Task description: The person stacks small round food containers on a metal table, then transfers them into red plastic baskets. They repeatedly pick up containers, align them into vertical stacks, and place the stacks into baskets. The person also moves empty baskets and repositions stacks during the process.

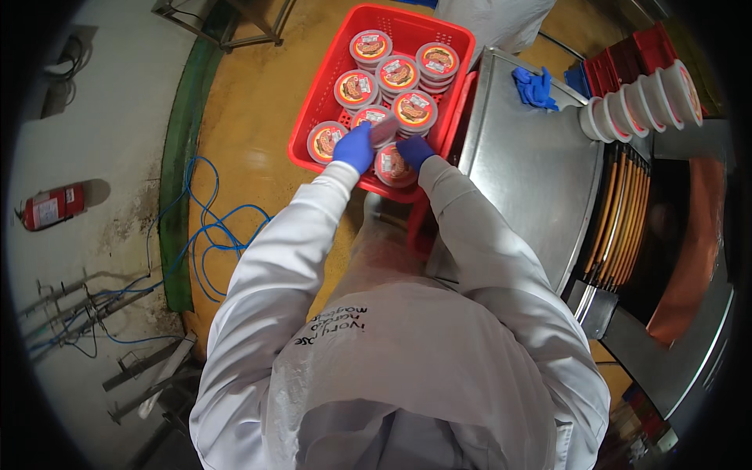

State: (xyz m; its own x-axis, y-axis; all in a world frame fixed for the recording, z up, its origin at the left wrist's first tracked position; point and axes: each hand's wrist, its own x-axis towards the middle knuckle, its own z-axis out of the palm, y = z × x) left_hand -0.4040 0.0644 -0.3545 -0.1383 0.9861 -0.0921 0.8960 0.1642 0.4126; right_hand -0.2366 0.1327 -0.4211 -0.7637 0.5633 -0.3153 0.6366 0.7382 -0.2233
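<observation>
A red perforated crate [315, 86] holds several stacks of round clear plastic tubs with red and yellow printed lids. My left hand [354, 149], in a blue glove, is closed at the near side of a plastic tub [371, 115], which it partly covers. A blurred reddish-brown surface [384, 129] shows just right of its fingers; I cannot make out whether it is part of that tub. My right hand [416, 151], also gloved in blue, curls its fingers against the right rim of the front plastic tub [394, 166]. Its fingertips are partly hidden.
A steel table [521, 157] stands right of the crate, with a crumpled blue glove [535, 88] and a leaning row of stacked tubs [646, 102]. Beyond its right edge is a rack of rollers [619, 219]. A blue hose [207, 227] loops across the yellow floor at left.
</observation>
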